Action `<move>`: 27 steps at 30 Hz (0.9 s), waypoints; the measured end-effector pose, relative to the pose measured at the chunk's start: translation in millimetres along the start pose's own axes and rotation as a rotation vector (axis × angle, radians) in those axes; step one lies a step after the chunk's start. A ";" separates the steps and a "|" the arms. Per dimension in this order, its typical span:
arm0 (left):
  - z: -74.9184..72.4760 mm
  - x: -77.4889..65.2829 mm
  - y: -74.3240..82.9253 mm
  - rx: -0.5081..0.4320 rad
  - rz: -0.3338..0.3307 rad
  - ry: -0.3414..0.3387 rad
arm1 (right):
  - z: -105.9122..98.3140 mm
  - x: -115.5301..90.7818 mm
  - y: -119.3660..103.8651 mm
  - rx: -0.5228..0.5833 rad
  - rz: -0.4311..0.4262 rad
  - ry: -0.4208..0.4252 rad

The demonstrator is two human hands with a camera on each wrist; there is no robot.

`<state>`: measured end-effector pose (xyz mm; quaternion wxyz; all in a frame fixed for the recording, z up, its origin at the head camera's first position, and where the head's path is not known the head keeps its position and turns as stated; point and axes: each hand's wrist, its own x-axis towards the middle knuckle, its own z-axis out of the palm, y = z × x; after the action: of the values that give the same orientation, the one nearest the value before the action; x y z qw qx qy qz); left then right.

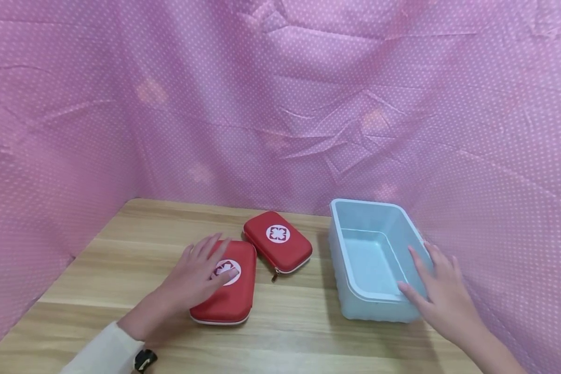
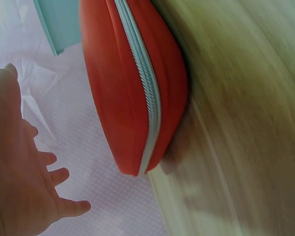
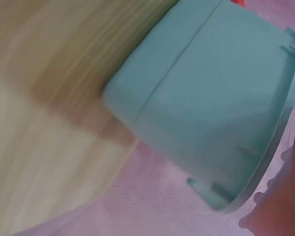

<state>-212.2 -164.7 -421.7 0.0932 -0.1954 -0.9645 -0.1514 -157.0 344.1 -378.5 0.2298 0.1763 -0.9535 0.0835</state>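
Two red zippered first-aid cases with white round emblems lie on the wooden table. Over the nearer case (image 1: 231, 304) my left hand (image 1: 196, 275) hovers with fingers spread; in the left wrist view that hand (image 2: 24, 162) is apart from the case (image 2: 118, 93), whose pale zipper faces the camera. The second case (image 1: 287, 241) lies behind and to the right, at an angle, its zipper pull toward me. At the right stands a light blue plastic bin (image 1: 348, 280) with nothing inside. My right hand (image 1: 449, 296), fingers spread, is at the bin's near right rim, holding nothing.
The wooden table (image 1: 117, 270) carries the cases and the bin. Pink dotted cloth (image 1: 262, 104) hangs behind it and down both sides, close to the bin's right side. A dark band (image 1: 145, 359) shows by the left sleeve.
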 end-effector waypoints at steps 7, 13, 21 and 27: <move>4.2 2.4 -11.9 -0.020 -0.018 0.004 | -0.6 -15.4 14.4 0.078 0.062 -0.015; 7.5 6.8 -19.1 -0.036 -0.031 0.003 | -1.0 -24.5 24.8 0.190 0.186 -0.061; 5.6 8.5 -25.2 -0.077 -0.085 -0.023 | -1.4 -30.6 27.5 0.326 0.265 -0.151; 8.3 11.8 -25.4 -0.112 -0.128 -0.052 | -0.8 -35.4 31.0 0.427 0.273 -0.131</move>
<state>-234.2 -180.2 -433.2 0.0473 -0.1422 -0.9671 -0.2054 -138.8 383.5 -396.9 0.1119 0.0956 -0.9420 0.3015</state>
